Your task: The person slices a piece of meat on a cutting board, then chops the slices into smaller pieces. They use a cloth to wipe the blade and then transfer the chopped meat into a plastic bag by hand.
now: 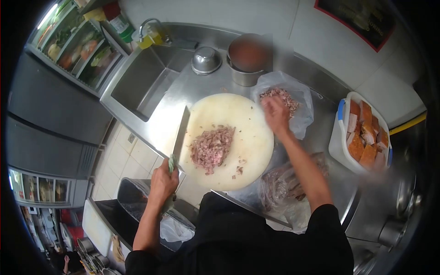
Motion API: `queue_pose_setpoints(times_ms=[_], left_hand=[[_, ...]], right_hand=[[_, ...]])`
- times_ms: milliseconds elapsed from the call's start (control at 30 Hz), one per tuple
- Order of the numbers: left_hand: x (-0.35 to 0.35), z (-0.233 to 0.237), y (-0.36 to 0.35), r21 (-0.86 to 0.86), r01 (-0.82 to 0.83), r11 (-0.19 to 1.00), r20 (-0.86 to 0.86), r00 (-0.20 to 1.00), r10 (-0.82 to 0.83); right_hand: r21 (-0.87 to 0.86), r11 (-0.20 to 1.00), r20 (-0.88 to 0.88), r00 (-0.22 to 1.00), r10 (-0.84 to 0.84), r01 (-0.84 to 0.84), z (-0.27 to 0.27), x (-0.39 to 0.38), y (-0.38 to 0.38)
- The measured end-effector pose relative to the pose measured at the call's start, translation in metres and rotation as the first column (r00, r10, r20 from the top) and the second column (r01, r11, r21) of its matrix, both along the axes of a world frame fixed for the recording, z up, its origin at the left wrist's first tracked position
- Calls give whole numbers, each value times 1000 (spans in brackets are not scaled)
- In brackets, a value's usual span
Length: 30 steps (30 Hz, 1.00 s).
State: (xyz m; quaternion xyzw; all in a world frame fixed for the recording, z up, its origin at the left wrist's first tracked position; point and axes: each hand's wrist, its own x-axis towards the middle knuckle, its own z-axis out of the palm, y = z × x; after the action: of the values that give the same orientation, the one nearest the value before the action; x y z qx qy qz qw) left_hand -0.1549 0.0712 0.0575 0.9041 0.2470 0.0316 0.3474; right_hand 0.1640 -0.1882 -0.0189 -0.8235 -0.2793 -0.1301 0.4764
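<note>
My left hand (163, 182) is closed around the wrapped handle of a cleaver (181, 130), whose blade lies along the left edge of a round cutting board (256, 137). Chopped meat (211, 149) is heaped on the board's left half, with a few loose bits near its lower edge. Over the board's upper right edge, my right hand (276, 114) reaches to an open plastic bag (302, 126) that holds more diced meat (288, 98). Its fingers are blurred, and whether they hold any meat is unclear.
A sink (142, 87) lies at the upper left. Behind the board stand an upturned metal bowl (206, 59) and a pot (245, 78). To the right are a white tub (337, 142) of roasted meat pieces and, nearer, bagged meat (279, 183). A bin (133, 192) stands below the counter.
</note>
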Motion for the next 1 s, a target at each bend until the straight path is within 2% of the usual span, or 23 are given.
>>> queue_pose_setpoints(times_ms=[67,100,133,200,267,333,367,400,433,467,500,533,567,600,633,667,700,767,833,900,967,1000], left_hand=[[-15,-17,8,317,-11,948,-101,994,46],[-18,-25,5,403,5,915,-175,982,72],[-20,-31,0,399,-3,917,-170,982,77],[-21,-41,-16,441,42,897,-210,976,58],[-18,-43,-34,415,93,905,-167,986,-25],[-15,-50,-52,384,152,911,-185,979,-86],[-15,-48,-55,379,143,914,-181,980,-79],[-12,-46,-55,333,170,928,-125,983,-135],[-10,-42,-54,289,202,936,-67,979,-191],[-8,-39,-50,286,202,937,-67,979,-190],[-7,-37,-45,247,209,946,-62,978,-200],[-7,-35,-40,208,220,953,-56,976,-213],[-8,-38,-35,174,155,972,-27,988,-153],[-12,-39,-27,173,164,971,-28,987,-161],[-18,-41,-15,-196,53,979,-10,998,-57],[-25,-42,-4,-537,-61,842,-38,998,48],[-31,-13,5,-664,-129,736,-149,988,39],[-58,-8,31,-831,-205,517,-231,973,15],[-87,-7,51,-877,-279,392,-320,947,-41],[-110,1,61,-855,-368,364,-428,899,-96],[-119,1,66,-843,-419,338,-481,868,-124],[-119,0,66,-840,-437,321,-504,848,-163]], right_hand=[[-114,973,39,978,206,-200,-6,-29,24],[-156,954,20,965,261,-254,-12,-41,37],[-197,931,-5,949,314,-309,-20,-53,50],[-245,917,-6,946,324,-315,-43,-70,70],[-294,897,-12,940,340,-328,-54,-87,75],[-151,886,-202,891,406,-438,-51,-108,75],[-116,910,-267,895,357,-397,-47,-117,73],[-123,907,-267,893,361,-404,-42,-121,69],[-101,919,-350,879,324,-380,-36,-124,62],[-81,933,-432,856,285,-351,-28,-127,58],[-83,933,-433,856,282,-350,-25,-131,55],[-93,950,-323,912,254,-298,-24,-135,52],[-96,965,-207,954,219,-242,-23,-138,49],[-97,967,-208,955,210,-234,-22,-141,46],[-145,968,-210,963,172,-205,-23,-145,42],[-192,966,-213,968,133,-175,-24,-151,39],[-192,967,-219,968,122,-165,-23,-155,39],[-216,962,-200,972,124,-167,-21,-166,40],[-213,967,-208,974,94,-139,-22,-174,47],[-210,971,-217,974,70,-116,-22,-181,57],[-322,944,-159,987,21,-72,-19,-187,68],[-323,944,-165,986,19,-73,-21,-188,72]])
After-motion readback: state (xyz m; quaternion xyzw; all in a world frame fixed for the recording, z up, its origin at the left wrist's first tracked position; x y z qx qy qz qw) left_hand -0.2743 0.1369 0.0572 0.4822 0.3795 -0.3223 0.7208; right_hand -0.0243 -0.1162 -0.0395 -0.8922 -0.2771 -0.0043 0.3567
